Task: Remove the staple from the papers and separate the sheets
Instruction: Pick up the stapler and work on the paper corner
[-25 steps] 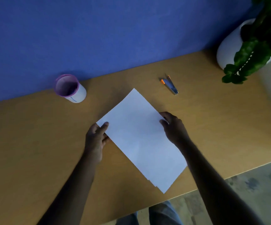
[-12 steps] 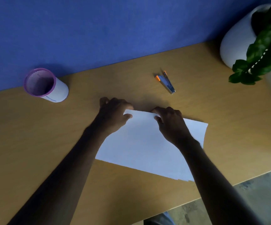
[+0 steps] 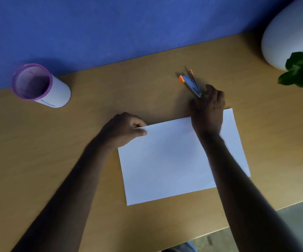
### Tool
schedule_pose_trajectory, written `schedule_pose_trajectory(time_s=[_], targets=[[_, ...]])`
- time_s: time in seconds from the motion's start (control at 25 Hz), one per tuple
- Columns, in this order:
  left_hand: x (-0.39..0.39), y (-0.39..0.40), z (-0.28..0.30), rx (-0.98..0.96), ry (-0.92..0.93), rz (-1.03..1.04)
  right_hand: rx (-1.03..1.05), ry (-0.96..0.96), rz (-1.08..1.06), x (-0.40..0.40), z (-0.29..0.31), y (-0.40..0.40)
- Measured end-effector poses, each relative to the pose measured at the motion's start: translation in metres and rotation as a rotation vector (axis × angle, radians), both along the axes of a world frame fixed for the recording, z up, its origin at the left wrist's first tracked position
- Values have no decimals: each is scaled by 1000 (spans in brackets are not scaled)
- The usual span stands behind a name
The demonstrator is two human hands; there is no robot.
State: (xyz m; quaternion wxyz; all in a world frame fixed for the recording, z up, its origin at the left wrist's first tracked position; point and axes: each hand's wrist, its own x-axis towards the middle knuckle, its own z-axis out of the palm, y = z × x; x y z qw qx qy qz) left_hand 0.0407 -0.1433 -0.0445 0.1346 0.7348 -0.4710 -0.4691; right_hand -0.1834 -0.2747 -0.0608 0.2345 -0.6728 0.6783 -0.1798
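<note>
Since a half-second earlier, right hand (image 3: 208,108) left papers (image 3: 174,160), reached staple remover (image 3: 190,84) at 1 o'clock, apparently closing on it; left hand (image 3: 127,130) pinched the papers' corner. Removal pending.

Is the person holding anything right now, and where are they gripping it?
The left hand pinches the papers at their far left corner. The right hand is closing on the near end of the staple remover; a firm grip cannot be told.

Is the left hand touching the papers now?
Touching. The head view shows the left hand pinching the far left corner of the papers, thumb on top.
</note>
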Motion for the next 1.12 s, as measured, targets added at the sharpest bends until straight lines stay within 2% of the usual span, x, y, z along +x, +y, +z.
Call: schedule_pose_trajectory(time_s=[0.24, 0.36, 0.44, 0.56, 0.68, 0.76, 0.84, 0.92, 1.04, 1.12], targets=[[4, 10, -5, 107, 178, 68, 31, -2, -170, 11, -4, -17], [5, 13, -8, 148, 284, 130, 43, -179, -192, 3, 1, -17], [5, 15, -9, 171, 342, 154, 14, -406, -211, 0, 10, -11], [5, 13, -7, 181, 369, 161, 46, -864, -209, -5, 32, 7], [7, 11, -6, 187, 377, 164, 363, -1458, -169, -12, 47, 35], [7, 10, -5, 194, 387, 163, 568, -1701, -190, -16, 47, 55], [7, 10, -5, 194, 384, 164, 695, -1659, -248, -15, 42, 75], [6, 10, -6, 191, 373, 164, 713, -1372, -284, -13, 34, 93], [4, 8, -8, 185, 366, 178, 432, -726, 37, -10, 18, 113], [2, 7, -10, 165, 371, 201, 193, -408, 289, -6, 9, 122]])
